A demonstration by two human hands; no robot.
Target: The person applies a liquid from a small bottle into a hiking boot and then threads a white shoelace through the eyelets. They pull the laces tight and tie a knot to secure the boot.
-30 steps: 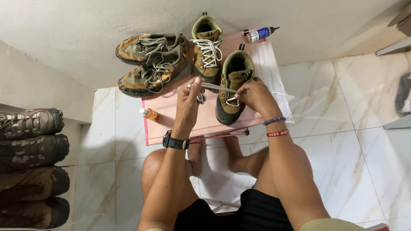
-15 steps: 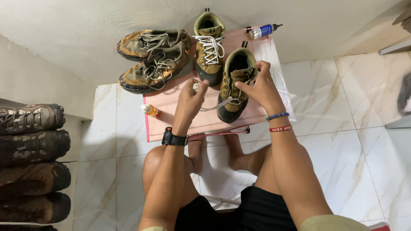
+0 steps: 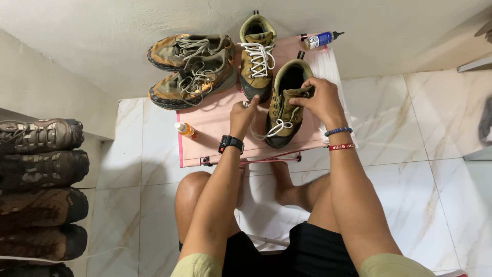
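An olive hiking shoe (image 3: pixel 285 110) with white laces lies on a small pink folding table (image 3: pixel 215 128). My right hand (image 3: pixel 319 100) grips the shoe's tongue and upper eyelets. My left hand (image 3: pixel 243 114) pinches the end of the white lace (image 3: pixel 261 134) just left of the shoe. A black watch is on my left wrist, and blue and red bands are on my right wrist. The matching olive shoe (image 3: pixel 257 56), fully laced, stands beside it at the table's far edge.
Two worn brown-and-orange shoes (image 3: pixel 192 69) lie at the table's far left. A small orange bottle (image 3: pixel 184 129) lies near the left edge, a blue-labelled tube (image 3: pixel 320 39) at the far right. Dark boots (image 3: pixel 41 190) line a rack on the left. The floor is white marble tile.
My left hand has drawn the lace left and lowered towards the table. My right hand moved up from the lace onto the shoe's tongue.
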